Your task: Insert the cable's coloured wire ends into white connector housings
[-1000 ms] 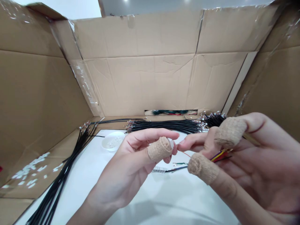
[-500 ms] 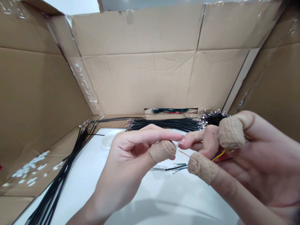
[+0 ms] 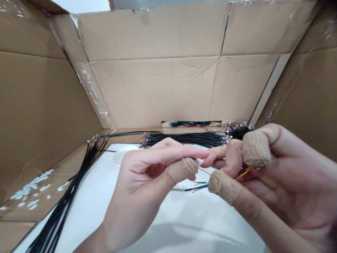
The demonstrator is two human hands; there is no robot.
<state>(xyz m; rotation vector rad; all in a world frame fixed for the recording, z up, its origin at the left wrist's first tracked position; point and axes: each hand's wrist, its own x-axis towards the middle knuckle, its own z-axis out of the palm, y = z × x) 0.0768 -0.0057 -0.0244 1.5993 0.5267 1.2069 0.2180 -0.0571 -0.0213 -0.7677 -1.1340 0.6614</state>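
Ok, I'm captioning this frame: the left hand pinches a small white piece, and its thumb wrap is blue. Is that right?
Not quite: the head view shows the thumb wrap is tan, not blue. The left hand does pinch a small white piece.

3 brown cardboard walls, the left [image 3: 39,123], the back [image 3: 158,95] and the right [image 3: 302,102], enclose a glossy white bench [image 3: 173,218] marked by soft shadows. Clear tape [image 3: 94,93] shines along the left corner; a pale strip [image 3: 271,88] lines the right. 1 narrow slot [image 3: 165,124] pierces the back wall low down.
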